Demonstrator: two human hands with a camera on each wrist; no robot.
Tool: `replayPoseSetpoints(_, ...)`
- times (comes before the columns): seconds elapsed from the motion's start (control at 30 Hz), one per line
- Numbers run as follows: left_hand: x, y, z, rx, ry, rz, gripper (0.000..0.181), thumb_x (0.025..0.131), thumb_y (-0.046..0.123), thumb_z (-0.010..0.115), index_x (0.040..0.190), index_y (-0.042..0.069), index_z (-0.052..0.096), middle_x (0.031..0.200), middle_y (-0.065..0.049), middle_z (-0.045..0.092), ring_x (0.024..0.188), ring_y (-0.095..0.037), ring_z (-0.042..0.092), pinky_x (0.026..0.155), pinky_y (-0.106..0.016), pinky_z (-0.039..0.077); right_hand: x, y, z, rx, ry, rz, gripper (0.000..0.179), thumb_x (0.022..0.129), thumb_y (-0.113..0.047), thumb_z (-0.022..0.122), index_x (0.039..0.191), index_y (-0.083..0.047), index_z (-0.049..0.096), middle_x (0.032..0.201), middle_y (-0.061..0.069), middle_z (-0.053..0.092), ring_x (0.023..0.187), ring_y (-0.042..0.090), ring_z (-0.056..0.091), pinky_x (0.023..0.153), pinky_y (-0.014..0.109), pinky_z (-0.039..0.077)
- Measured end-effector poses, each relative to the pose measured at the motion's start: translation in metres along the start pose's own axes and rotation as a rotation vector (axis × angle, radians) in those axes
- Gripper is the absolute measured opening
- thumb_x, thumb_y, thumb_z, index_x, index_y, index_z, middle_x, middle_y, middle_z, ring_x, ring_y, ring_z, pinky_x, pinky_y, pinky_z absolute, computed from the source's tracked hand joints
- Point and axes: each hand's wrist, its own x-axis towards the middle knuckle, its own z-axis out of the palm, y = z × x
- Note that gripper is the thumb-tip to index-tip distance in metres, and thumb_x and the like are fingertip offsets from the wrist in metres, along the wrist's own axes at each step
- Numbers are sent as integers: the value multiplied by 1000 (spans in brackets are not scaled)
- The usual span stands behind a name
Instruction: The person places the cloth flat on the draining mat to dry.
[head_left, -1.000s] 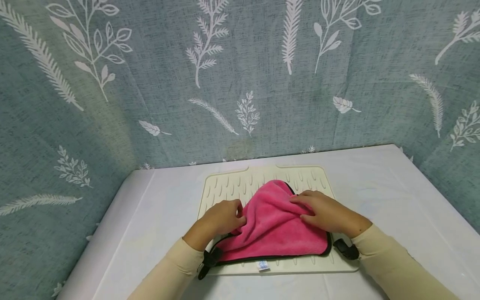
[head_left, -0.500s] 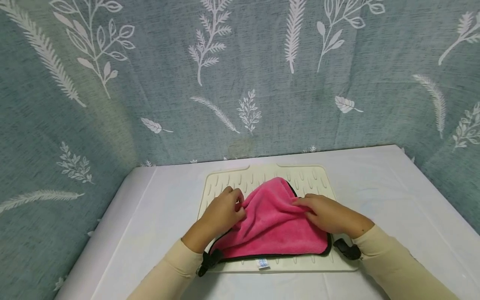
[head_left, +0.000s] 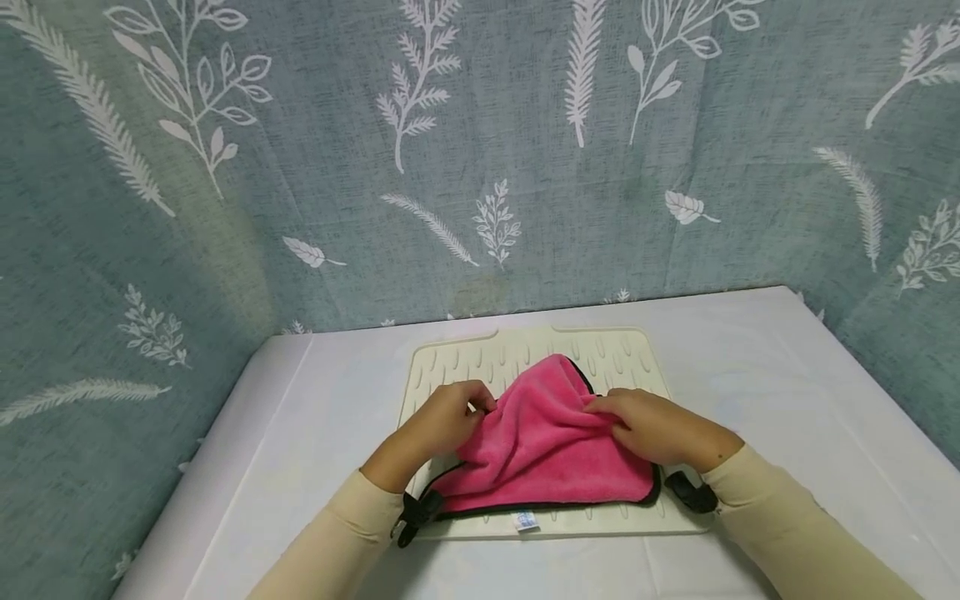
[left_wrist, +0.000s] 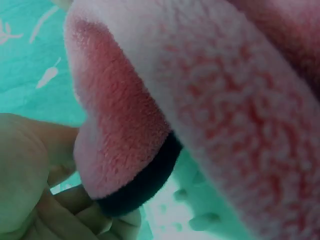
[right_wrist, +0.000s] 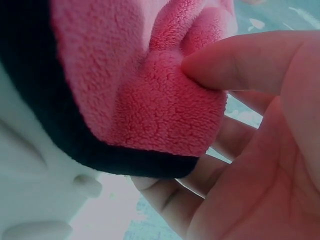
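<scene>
Two of your hands are on one pink cloth (head_left: 536, 454), which lies bunched over the middle and near part of the cream mat (head_left: 442, 364), its peak pointing to the mat's far edge. Over the mat's left side, your left hand (head_left: 448, 417) pinches the cloth near a bordered edge, though folds hide part of that grip. Over the mat's right side, your right hand (head_left: 651, 427) has it clamped clearly, thumb on the pile and fingers beneath.

Expect it to handle light, limp and plush, with little risk of slipping or breaking; it will likely fold rather than hold a shape. The dark border (right_wrist: 132, 161) looks firmer than the pile, so its corners should give you the surest hold.

By the mat's near edge sits a small white label (head_left: 526, 521) with blue marks, too small to read; you can't tell what it's fixed to.
</scene>
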Motion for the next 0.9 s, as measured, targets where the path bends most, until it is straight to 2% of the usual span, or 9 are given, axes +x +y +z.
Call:
replayPoseSetpoints(0.13, -1, 0, 1, -31, -70, -28, 28, 90, 3, 69, 116, 8, 61, 88, -4, 71, 75, -12, 63, 71, -29, 51, -2, 1, 1, 9, -4, 5, 38, 91, 1, 54, 126, -9, 67, 111, 3, 68, 101, 16, 62, 89, 38, 51)
replayPoseSetpoints(0.23, -2, -1, 2, -11, -62, -30, 41, 89, 3, 70, 128, 6, 56, 83, -2, 70, 69, -10, 61, 70, -29, 50, -2, 0, 1, 11, -5, -7, 39, 90, 1, 55, 126, -8, 67, 110, 3, 68, 99, 15, 61, 87, 36, 50)
replayPoseSetpoints(0.43, -2, 0, -4, 62, 42, -17, 42, 90, 3, 68, 130, 8, 57, 80, 3, 66, 61, -8, 54, 64, -28, 46, -1, 0, -1, -3, -2, -9, 39, 90, 2, 54, 125, -7, 68, 110, 4, 68, 99, 15, 62, 87, 36, 51)
replayPoseSetpoints(0.6, 0, 0, -10, 96, 118, -23, 39, 92, 5, 65, 131, 10, 59, 85, 2, 64, 58, -10, 50, 60, -27, 43, -2, -1, -3, -3, -7, -20, 39, 89, 2, 54, 125, -8, 68, 109, 3, 68, 98, 15, 62, 87, 36, 51)
replayPoseSetpoints(0.9, 9, -6, -19, 126, 294, -10, 31, 94, 7, 65, 125, 10, 65, 94, -4, 65, 72, -15, 53, 66, -30, 45, -1, 1, -3, 0, -12, -15, 38, 89, 2, 54, 122, -9, 69, 110, 3, 68, 99, 15, 62, 87, 36, 51)
